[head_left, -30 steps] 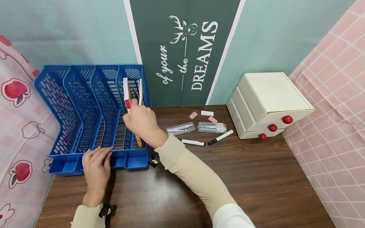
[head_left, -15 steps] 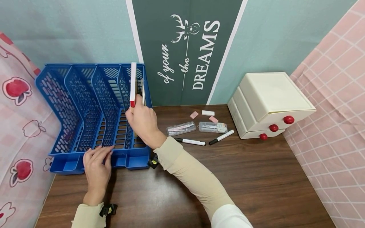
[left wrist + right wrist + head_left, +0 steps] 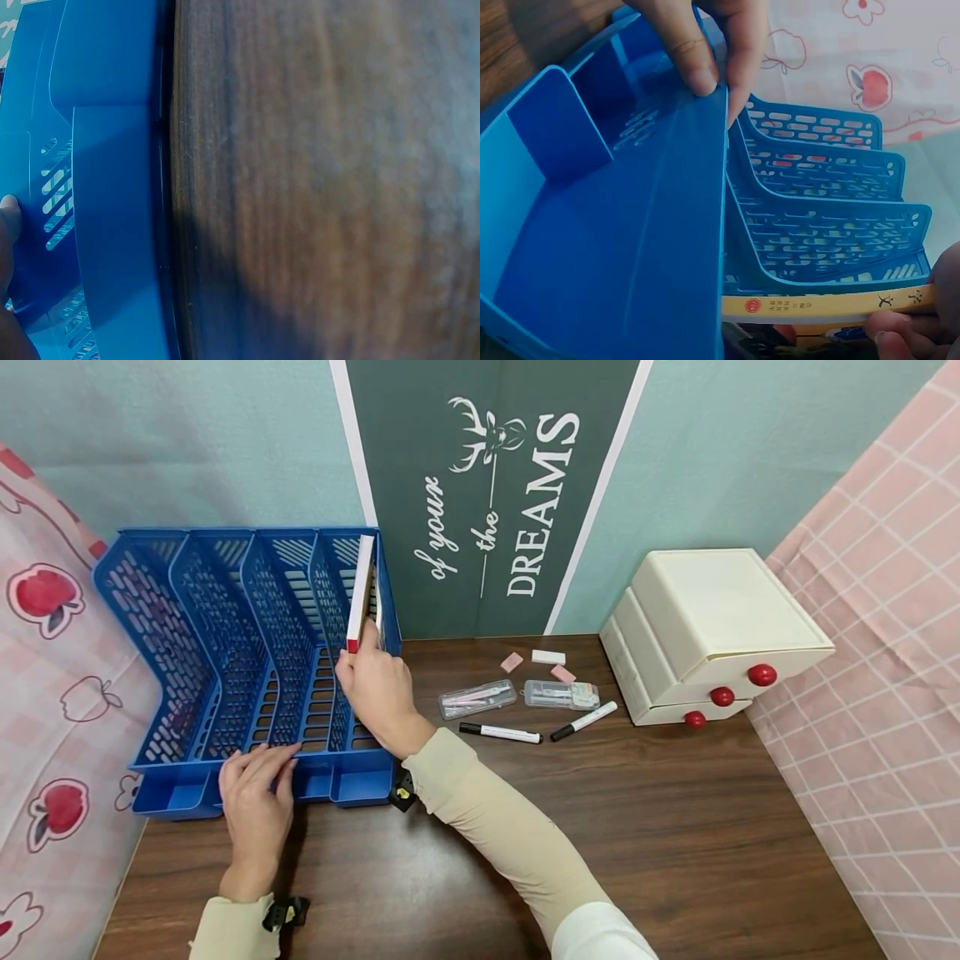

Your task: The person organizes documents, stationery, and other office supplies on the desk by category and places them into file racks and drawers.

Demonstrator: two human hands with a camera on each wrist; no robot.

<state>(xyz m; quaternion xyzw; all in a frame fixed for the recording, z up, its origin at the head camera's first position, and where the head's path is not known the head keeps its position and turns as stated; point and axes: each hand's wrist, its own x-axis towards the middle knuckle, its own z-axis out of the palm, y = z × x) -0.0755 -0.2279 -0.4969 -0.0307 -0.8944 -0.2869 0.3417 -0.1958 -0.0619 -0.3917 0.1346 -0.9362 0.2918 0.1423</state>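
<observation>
In the head view a blue file rack (image 3: 225,760) stands at the left. The right hand (image 3: 377,687) reaches into its rightmost compartment and grips a book (image 3: 361,589) with a white and red edge. The right wrist view shows fingers (image 3: 900,334) on a yellow book spine (image 3: 825,304). Over the rack's front wall the left hand (image 3: 257,806) is hooked; in the right wrist view its thumb (image 3: 694,64) presses one face, with fingers behind. The left wrist view catches part of that hand (image 3: 9,262) at the edge.
Right of the rack lie two clear cases (image 3: 477,700), two markers (image 3: 501,732), two pink erasers (image 3: 512,662) and a white one (image 3: 548,657). A white drawer box (image 3: 712,627) with red knobs stands farther right. Patterned cloths hang around the brown table (image 3: 675,827).
The right hand and the gripped book have moved right within the rack; the book first rose, then sank slightly. The left hand has stayed in place on the front wall.
</observation>
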